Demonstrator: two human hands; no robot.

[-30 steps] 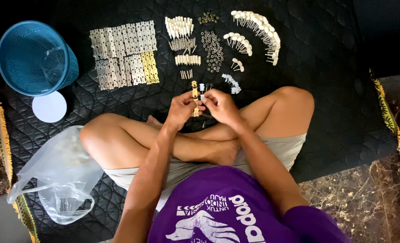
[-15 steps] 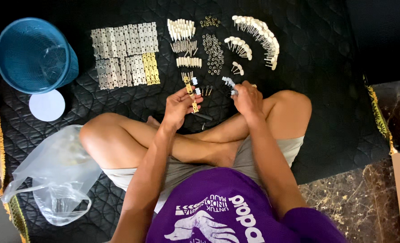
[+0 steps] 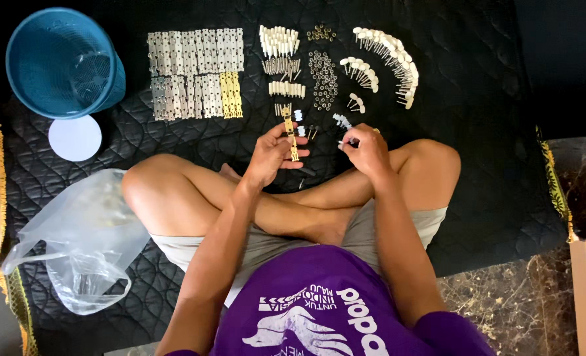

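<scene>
I sit cross-legged on a black quilted mat (image 3: 477, 99). My left hand (image 3: 270, 155) holds a narrow gold metal strip (image 3: 290, 134) upright between thumb and fingers. My right hand (image 3: 365, 148) is to the right, above my knee, its fingertips pinched on a small white piece (image 3: 343, 142) beside a few loose white parts (image 3: 340, 120). Ahead lie rows of silver and gold perforated plates (image 3: 194, 72), white pegs (image 3: 278, 43), a patch of small dark rings (image 3: 322, 79) and an arc of white-headed pins (image 3: 388, 59).
A blue plastic basket (image 3: 62, 62) lies tipped at the far left with a white round lid (image 3: 75, 138) below it. A clear plastic bag (image 3: 85, 240) rests by my left knee. Stone floor (image 3: 504, 303) shows at the right, past the mat's edge.
My right hand left the gold strip, reached right to the loose white parts and now pinches one. My left hand keeps holding the strip, almost still.
</scene>
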